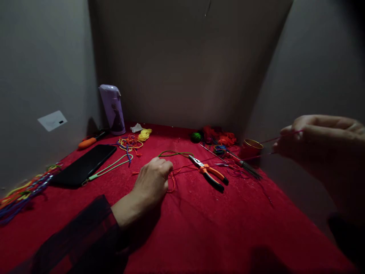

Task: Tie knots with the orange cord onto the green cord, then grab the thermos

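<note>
My left hand (pixel 154 178) rests low over the red cloth, its fingers closed round a red cord (pixel 172 183) that loops out beside them. Raised at the right, my right hand (pixel 319 139) pinches a thin magenta thread (pixel 252 157). The thread stretches leftward across the table toward my left hand; where it joins the red cord is hidden by my fingers. Orange-and-black long-nose pliers (pixel 209 173) lie just right of my left hand, under the thread. Behind that hand is a green cord loop (pixel 175 153).
A black phone (pixel 85 166) with a pale green strap lies at left, near colourful cords (pixel 27 194). Behind stand a purple flask (pixel 113 110) and yellow yarn (pixel 145 134). At right are a red cup (pixel 251 150), scissors (pixel 222 164) and red yarn (pixel 225 137). Grey walls enclose the table.
</note>
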The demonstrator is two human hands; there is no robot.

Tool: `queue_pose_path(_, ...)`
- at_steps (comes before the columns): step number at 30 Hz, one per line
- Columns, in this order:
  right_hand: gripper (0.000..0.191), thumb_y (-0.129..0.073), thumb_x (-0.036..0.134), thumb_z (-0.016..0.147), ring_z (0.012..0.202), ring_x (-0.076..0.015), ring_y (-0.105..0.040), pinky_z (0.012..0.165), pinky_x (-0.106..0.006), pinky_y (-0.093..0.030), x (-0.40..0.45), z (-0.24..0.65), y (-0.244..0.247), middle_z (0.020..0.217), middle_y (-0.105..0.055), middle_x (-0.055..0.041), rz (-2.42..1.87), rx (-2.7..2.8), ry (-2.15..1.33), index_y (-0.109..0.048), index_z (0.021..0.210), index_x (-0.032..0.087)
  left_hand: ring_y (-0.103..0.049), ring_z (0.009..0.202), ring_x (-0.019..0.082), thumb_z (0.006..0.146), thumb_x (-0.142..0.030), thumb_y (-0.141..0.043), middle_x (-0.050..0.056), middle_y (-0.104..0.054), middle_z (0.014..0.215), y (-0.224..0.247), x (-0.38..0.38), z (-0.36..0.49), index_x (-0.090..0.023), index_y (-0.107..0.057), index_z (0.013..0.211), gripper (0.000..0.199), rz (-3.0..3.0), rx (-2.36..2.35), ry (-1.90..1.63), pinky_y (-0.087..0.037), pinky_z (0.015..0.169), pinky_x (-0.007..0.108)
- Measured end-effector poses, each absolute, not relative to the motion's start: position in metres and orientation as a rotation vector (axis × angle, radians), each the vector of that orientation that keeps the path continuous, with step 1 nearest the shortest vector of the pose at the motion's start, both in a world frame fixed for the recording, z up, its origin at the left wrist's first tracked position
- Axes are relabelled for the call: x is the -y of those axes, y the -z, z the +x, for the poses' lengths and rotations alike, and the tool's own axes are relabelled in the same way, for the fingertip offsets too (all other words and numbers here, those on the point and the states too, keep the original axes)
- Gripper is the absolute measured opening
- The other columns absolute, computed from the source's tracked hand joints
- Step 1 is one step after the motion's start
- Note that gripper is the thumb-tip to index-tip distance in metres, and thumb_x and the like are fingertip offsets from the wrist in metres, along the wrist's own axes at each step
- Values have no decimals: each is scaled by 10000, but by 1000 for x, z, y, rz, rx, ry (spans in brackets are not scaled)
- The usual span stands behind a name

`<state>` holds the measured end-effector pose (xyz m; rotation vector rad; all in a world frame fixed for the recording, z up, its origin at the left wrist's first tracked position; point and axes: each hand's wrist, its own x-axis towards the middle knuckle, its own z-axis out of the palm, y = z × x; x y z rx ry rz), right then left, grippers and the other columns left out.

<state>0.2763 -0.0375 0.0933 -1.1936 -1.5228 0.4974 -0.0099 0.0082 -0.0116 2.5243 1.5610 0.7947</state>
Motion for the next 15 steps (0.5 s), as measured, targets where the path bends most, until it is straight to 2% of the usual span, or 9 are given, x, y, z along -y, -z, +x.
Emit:
queue_pose_path(3,107,-653,257,759,388,20,-344,316,-175,-166,23,291,-114,519,-502,29,-1326,1560,-318,-663,671,196,-471,687,193,627,14,-446,45,-554,651,14,-9,-10,-189,-591,629,250,2448,-1463,-761,-314,598,291)
queue_pose_path(4,94,-691,263,721,381,30,-295,323,-188,-132,17,295,-120,508,-490,41,-1386,1562,-222,-667,667,190,-468,657,181,604,18,-457,35,-548,625,14,-8,-10,-186,-588,596,242,2397,-1389,-763,-312,582,281)
queue_pose_path(6,144,-714,314,668,396,26,-265,360,-215,-162,1,302,-128,490,-447,63,-1474,1569,-24,-664,693,181,-475,592,152,596,15,-469,18,-553,585,15,-5,-9,-178,-596,561,233,2256,-1169,-726,-325,549,256)
queue_pose_path(8,256,-670,403,676,423,8,-277,410,-243,-231,-19,312,-129,493,-398,73,-1535,1612,190,-661,765,163,-500,555,134,627,-15,-493,9,-580,577,12,-1,-8,-173,-628,588,211,2034,-919,-617,-361,532,240)
queue_pose_path(10,349,-614,466,706,463,-25,-348,455,-264,-281,-40,324,-118,541,-447,44,-1572,1661,365,-658,806,134,-530,553,130,657,-69,-548,8,-601,580,6,4,-6,-169,-654,633,148,1743,-735,-535,-404,543,240)
queue_pose_path(13,293,-651,430,711,562,-112,-474,508,-296,-289,-66,338,-86,623,-561,-24,-1658,1727,490,-686,780,147,-539,522,118,644,-159,-647,5,-607,549,-4,4,-5,-156,-654,628,18,1441,-674,-669,-433,544,245)
queue_pose_path(15,220,-700,391,678,578,-155,-502,507,-294,-262,-75,341,-58,650,-615,-53,-1771,1831,541,-700,721,175,-525,495,105,628,-194,-673,-2,-599,535,-6,-2,-7,-152,-642,622,53,1327,-691,-903,-430,515,237)
